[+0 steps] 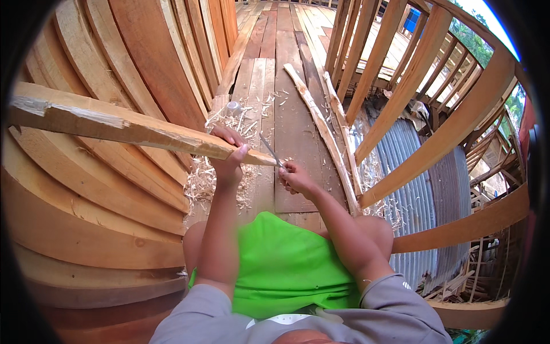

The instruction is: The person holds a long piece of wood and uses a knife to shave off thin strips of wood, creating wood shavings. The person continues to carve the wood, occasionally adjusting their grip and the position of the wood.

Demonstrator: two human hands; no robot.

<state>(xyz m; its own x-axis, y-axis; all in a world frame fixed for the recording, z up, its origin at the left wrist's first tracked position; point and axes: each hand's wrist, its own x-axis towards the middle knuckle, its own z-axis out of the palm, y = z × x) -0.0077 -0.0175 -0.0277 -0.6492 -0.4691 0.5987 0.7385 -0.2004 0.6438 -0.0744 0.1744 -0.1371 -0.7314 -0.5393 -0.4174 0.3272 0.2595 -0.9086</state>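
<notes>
A long wooden pole [143,129] slants in from the left, its cut end tapering to a pale tip in front of me. My left hand [230,150] is closed around the pole a little short of that tip. My right hand [295,177] grips a knife [271,150], whose thin grey blade points up and to the left beside the tip. Its handle is mostly hidden in my fingers. The blade appears to touch or nearly touch the wood; I cannot tell which. Curled wood shavings [215,183] lie on the plank floor [291,123] under the pole.
Two peeled sticks [319,122] lie lengthwise on the floor, right of my hands. A clear cup [233,108] stands among shavings. A plank wall [97,200] rises at left; a slatted wooden railing [395,103] runs along the right, with corrugated metal sheets [409,172] below it.
</notes>
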